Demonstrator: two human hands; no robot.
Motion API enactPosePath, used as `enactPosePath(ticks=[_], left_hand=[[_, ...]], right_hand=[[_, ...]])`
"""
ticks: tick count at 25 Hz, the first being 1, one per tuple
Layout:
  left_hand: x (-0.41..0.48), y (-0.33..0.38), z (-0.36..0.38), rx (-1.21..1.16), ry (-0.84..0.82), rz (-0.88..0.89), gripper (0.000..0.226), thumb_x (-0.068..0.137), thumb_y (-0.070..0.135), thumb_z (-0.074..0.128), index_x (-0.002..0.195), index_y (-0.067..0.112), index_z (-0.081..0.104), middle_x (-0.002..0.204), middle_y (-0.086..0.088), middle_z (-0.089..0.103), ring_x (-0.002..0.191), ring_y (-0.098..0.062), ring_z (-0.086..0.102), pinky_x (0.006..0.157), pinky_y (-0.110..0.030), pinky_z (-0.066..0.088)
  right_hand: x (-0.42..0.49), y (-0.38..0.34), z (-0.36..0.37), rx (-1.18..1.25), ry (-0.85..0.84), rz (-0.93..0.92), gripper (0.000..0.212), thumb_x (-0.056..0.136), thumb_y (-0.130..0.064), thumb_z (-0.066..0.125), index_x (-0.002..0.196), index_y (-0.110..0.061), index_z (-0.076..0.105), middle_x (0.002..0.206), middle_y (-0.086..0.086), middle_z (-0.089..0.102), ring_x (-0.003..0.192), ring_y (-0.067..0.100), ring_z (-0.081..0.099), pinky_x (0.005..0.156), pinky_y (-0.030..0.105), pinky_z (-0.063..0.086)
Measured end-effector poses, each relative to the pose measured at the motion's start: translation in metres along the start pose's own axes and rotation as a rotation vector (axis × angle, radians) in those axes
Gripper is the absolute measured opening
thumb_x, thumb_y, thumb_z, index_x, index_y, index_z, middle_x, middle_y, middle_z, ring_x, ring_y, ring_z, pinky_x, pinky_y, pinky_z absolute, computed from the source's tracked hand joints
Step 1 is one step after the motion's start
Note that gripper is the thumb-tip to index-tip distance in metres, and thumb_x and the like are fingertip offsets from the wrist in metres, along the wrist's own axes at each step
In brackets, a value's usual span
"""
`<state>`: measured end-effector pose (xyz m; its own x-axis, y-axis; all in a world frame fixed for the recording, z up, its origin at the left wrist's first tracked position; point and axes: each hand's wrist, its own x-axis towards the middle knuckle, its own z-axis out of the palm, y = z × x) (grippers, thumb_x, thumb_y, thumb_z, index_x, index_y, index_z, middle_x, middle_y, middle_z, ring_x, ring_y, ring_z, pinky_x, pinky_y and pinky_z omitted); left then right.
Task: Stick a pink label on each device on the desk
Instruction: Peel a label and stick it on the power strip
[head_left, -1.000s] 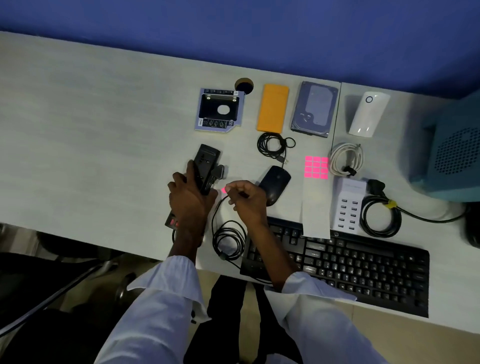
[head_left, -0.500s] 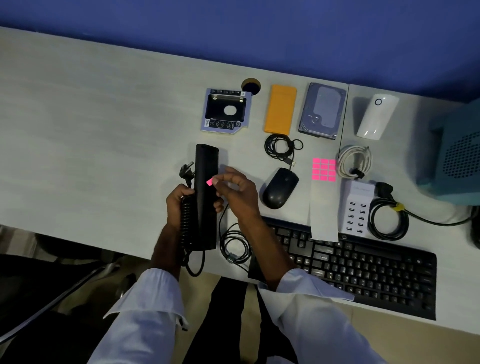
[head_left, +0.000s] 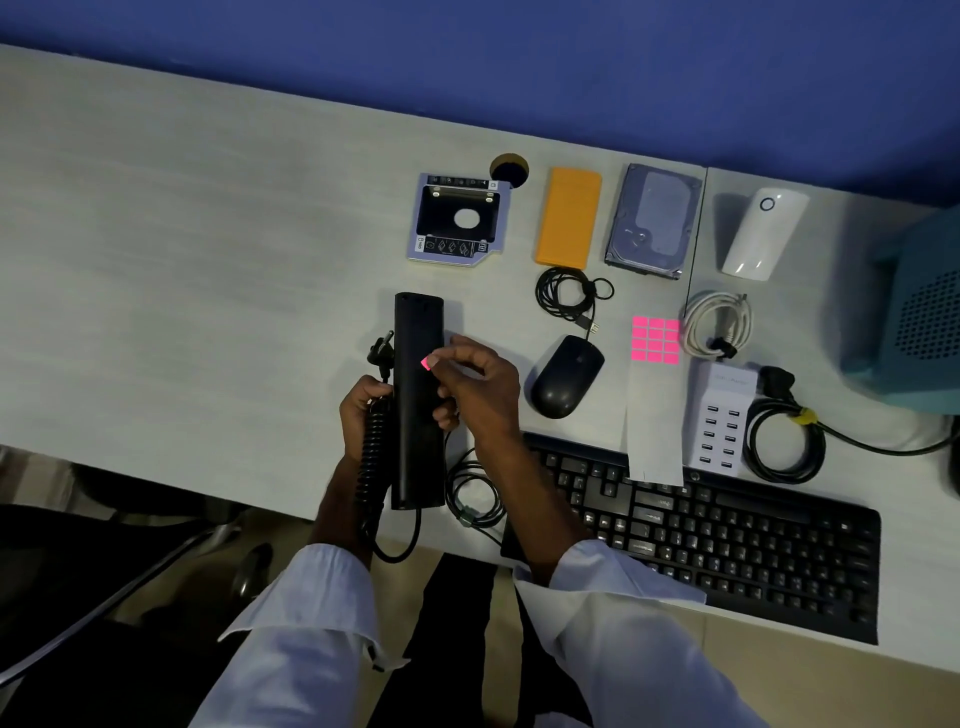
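My left hand (head_left: 361, 413) grips a long black power strip (head_left: 418, 441) with its coiled cord and plug (head_left: 382, 351), holding it lengthwise over the desk's front edge. My right hand (head_left: 475, 387) pinches a small pink label (head_left: 426, 362) right at the strip's upper face. The sheet of pink labels (head_left: 655, 340) lies to the right of a black mouse (head_left: 566, 376). Along the back stand a drive caddy (head_left: 457, 221), an orange block (head_left: 570, 217), a hard drive (head_left: 654, 221) and a white device (head_left: 761, 234).
A black keyboard (head_left: 727, 535) lies at the front right, a white multi-port charger (head_left: 719, 415) behind it. Coiled cables: black (head_left: 569, 293), white (head_left: 719, 325), black with yellow tie (head_left: 784, 441), thin one (head_left: 475, 493) by my right wrist. A teal box (head_left: 919, 312) stands far right.
My left hand turned the power strip over and stood it lengthwise. My right hand carried the pink label from beside the mouse onto the strip's face.
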<state>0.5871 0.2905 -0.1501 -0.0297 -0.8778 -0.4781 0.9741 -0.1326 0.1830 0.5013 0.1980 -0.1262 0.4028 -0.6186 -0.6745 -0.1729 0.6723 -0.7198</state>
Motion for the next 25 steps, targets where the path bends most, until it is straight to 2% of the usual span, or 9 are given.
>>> enactPosePath(ticks=[5,7,9,11,14,16,18,20,25], left_hand=[[0.003,0.007,-0.002,0.03,-0.042,-0.015,0.051,0.076,0.036,0.034,0.107,-0.002,0.05,0.09,-0.019,0.056,0.084,-0.032,0.052,0.08,-0.04,0.041],[0.003,0.01,0.002,0.055,-0.055,-0.005,0.05,0.077,0.035,0.035,0.107,-0.001,0.051,0.089,-0.019,0.056,0.082,-0.031,0.052,0.079,-0.039,0.041],[0.003,0.013,0.006,0.131,0.068,0.049,0.046,0.075,0.034,0.042,0.103,-0.001,0.056,0.085,-0.017,0.056,0.077,-0.03,0.05,0.074,-0.038,0.042],[0.008,0.017,0.006,0.269,0.329,0.129,0.044,0.065,0.033,0.057,0.097,0.002,0.057,0.08,-0.015,0.054,0.07,-0.027,0.046,0.066,-0.036,0.042],[0.02,0.014,0.009,0.748,0.745,0.228,0.041,0.06,0.031,0.065,0.096,0.011,0.06,0.077,-0.01,0.057,0.066,-0.023,0.047,0.062,-0.034,0.042],[0.026,0.005,0.011,1.27,0.915,0.306,0.047,0.08,0.031,0.06,0.126,0.022,0.058,0.09,-0.009,0.062,0.075,-0.021,0.054,0.072,-0.034,0.045],[0.029,-0.003,0.011,1.679,0.952,0.364,0.071,0.089,0.039,0.058,0.153,0.033,0.028,0.103,-0.012,0.058,0.086,-0.025,0.056,0.08,-0.035,0.046],[0.034,-0.011,0.007,1.844,0.99,0.396,0.084,0.087,0.05,0.055,0.157,0.035,0.012,0.105,-0.017,0.054,0.091,-0.037,0.059,0.079,-0.042,0.05],[0.041,-0.02,0.002,2.061,1.093,0.467,0.087,0.082,0.049,0.05,0.158,0.028,0.013,0.099,-0.023,0.051,0.08,-0.042,0.057,0.069,-0.046,0.05]], right_hand=[[0.001,-0.006,0.003,0.048,0.042,0.019,0.049,0.078,-0.02,0.085,0.111,-0.01,0.05,0.068,0.014,0.06,0.038,0.024,0.05,0.038,0.025,0.042],[0.002,-0.009,0.0,0.065,-0.014,0.063,0.052,0.079,-0.018,0.084,0.115,-0.009,0.048,0.078,0.014,0.063,0.04,0.022,0.051,0.039,0.025,0.044],[0.003,-0.009,-0.004,0.037,-0.078,0.078,0.045,0.083,-0.005,0.077,0.118,-0.013,0.051,0.104,0.012,0.064,0.048,0.019,0.056,0.045,0.026,0.049],[0.006,-0.004,-0.01,-0.047,-0.058,0.078,0.047,0.083,0.005,0.07,0.124,-0.013,0.053,0.113,0.005,0.063,0.069,0.019,0.065,0.061,0.028,0.057],[0.006,0.007,-0.018,-0.095,0.04,0.072,0.045,0.081,-0.006,0.069,0.123,-0.019,0.058,0.115,0.004,0.069,0.106,0.025,0.067,0.093,0.04,0.056],[0.002,0.013,-0.023,-0.062,0.055,0.067,0.043,0.081,-0.013,0.07,0.122,-0.019,0.059,0.116,0.005,0.07,0.104,0.02,0.067,0.091,0.038,0.055],[-0.002,0.014,-0.029,-0.057,0.052,0.048,0.04,0.086,-0.011,0.07,0.124,-0.016,0.059,0.112,0.005,0.07,0.094,0.011,0.065,0.086,0.032,0.054],[-0.002,0.014,-0.035,-0.051,0.045,0.026,0.037,0.088,-0.005,0.067,0.123,-0.013,0.059,0.108,0.004,0.07,0.088,0.007,0.063,0.079,0.026,0.052],[-0.002,0.013,-0.053,-0.088,0.077,-0.017,0.037,0.086,0.002,0.064,0.12,-0.011,0.058,0.107,0.01,0.072,0.088,0.016,0.065,0.073,0.027,0.049]])
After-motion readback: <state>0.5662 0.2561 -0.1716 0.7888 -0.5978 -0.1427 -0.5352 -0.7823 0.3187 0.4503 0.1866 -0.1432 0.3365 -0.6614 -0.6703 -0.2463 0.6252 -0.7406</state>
